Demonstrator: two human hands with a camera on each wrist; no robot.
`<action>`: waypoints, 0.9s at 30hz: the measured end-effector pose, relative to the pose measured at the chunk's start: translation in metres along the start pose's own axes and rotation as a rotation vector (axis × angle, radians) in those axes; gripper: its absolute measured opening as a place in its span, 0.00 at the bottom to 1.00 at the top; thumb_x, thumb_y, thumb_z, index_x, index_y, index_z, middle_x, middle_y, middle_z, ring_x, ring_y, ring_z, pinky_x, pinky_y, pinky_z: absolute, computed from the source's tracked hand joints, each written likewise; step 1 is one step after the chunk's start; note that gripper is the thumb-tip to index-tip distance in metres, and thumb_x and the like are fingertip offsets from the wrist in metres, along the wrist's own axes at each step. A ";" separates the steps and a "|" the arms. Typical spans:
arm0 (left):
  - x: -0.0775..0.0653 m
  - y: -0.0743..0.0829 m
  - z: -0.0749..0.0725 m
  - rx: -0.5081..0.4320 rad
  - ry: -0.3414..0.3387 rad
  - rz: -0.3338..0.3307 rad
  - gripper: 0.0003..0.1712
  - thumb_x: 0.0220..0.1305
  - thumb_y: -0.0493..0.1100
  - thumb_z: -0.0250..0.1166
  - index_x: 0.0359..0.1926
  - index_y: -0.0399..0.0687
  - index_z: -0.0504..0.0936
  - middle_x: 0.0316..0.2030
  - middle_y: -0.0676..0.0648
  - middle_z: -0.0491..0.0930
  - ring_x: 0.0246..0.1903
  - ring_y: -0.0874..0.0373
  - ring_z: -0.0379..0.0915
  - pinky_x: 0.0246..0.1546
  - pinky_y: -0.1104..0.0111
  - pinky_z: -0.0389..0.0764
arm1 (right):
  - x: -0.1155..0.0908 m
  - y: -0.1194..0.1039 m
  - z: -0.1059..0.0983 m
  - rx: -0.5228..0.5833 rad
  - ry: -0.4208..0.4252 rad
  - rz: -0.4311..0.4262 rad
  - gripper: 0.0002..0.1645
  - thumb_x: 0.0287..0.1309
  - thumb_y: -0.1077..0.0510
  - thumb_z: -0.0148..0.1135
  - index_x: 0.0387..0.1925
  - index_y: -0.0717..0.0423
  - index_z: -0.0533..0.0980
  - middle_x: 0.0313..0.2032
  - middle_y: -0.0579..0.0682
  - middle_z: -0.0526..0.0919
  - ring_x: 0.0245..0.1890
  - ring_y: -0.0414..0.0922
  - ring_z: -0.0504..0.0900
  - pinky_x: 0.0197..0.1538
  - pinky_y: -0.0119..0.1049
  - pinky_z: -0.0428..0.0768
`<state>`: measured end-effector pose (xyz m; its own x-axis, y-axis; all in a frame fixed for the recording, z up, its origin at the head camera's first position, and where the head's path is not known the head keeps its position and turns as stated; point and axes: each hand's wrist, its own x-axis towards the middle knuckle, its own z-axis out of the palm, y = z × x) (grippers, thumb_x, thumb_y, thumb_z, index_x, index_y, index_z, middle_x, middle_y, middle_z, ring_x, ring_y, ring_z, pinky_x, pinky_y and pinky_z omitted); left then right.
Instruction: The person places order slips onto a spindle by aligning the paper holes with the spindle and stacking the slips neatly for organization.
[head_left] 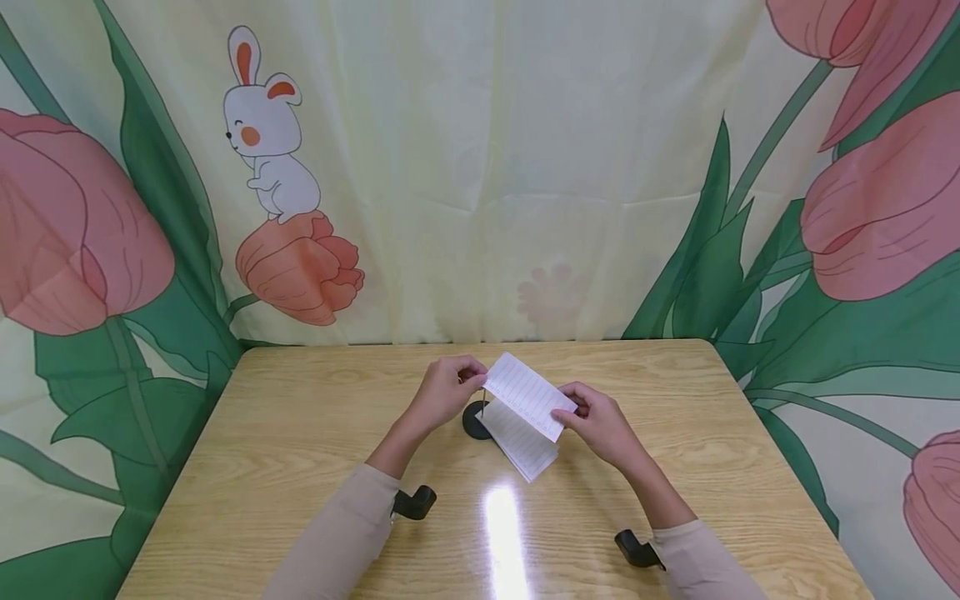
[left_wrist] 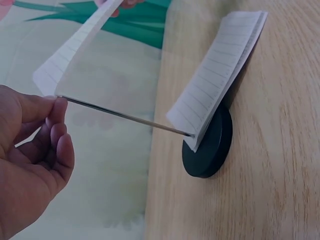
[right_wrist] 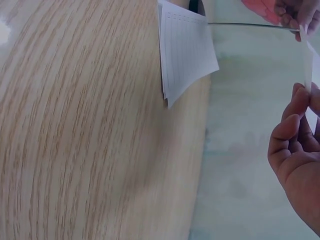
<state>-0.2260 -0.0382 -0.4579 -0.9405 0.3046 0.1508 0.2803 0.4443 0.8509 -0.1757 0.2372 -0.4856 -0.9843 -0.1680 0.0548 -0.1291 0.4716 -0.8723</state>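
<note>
A paper spike with a round black base [left_wrist: 220, 150] and a thin metal rod [left_wrist: 125, 116] stands on the table. Several lined paper sheets [left_wrist: 215, 70] lie low on the rod, pierced near one corner. Above them, a lined white sheet [head_left: 525, 387] is held between both hands. My left hand [head_left: 446, 387] pinches its corner at the rod's tip; whether the tip passes through the paper is hard to tell. My right hand [head_left: 600, 421] grips the sheet's opposite end between thumb and fingers, partly hidden by the paper in the right wrist view [right_wrist: 300, 145].
The wooden table [head_left: 300, 450] reaches back to a curtain [head_left: 450, 167] printed with tulips and a rabbit. Black wrist mounts [head_left: 415, 503] stick out from both sleeves. A bright light reflection lies on the tabletop near the front.
</note>
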 end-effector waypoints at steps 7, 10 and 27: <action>0.000 -0.004 0.003 0.010 -0.016 -0.017 0.04 0.70 0.34 0.66 0.40 0.41 0.88 0.34 0.46 0.86 0.32 0.58 0.79 0.31 0.71 0.79 | -0.001 0.003 0.003 -0.011 -0.005 0.024 0.17 0.65 0.61 0.69 0.53 0.64 0.79 0.41 0.57 0.86 0.37 0.42 0.85 0.41 0.39 0.86; 0.000 -0.007 0.004 0.002 -0.019 -0.023 0.04 0.70 0.33 0.66 0.40 0.40 0.87 0.35 0.46 0.86 0.33 0.58 0.79 0.31 0.71 0.79 | -0.003 0.004 0.006 -0.011 -0.007 0.038 0.17 0.66 0.61 0.69 0.54 0.63 0.79 0.42 0.56 0.86 0.38 0.42 0.85 0.43 0.42 0.87; 0.003 -0.030 0.019 0.030 -0.054 -0.075 0.06 0.72 0.34 0.64 0.40 0.41 0.87 0.35 0.46 0.84 0.35 0.57 0.74 0.35 0.70 0.77 | -0.006 0.021 0.021 -0.107 -0.020 0.064 0.08 0.71 0.62 0.62 0.48 0.59 0.82 0.37 0.50 0.86 0.35 0.41 0.82 0.37 0.30 0.81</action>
<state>-0.2331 -0.0346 -0.4929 -0.9476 0.3138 0.0590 0.2155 0.4922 0.8434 -0.1702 0.2293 -0.5144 -0.9884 -0.1515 -0.0102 -0.0792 0.5716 -0.8167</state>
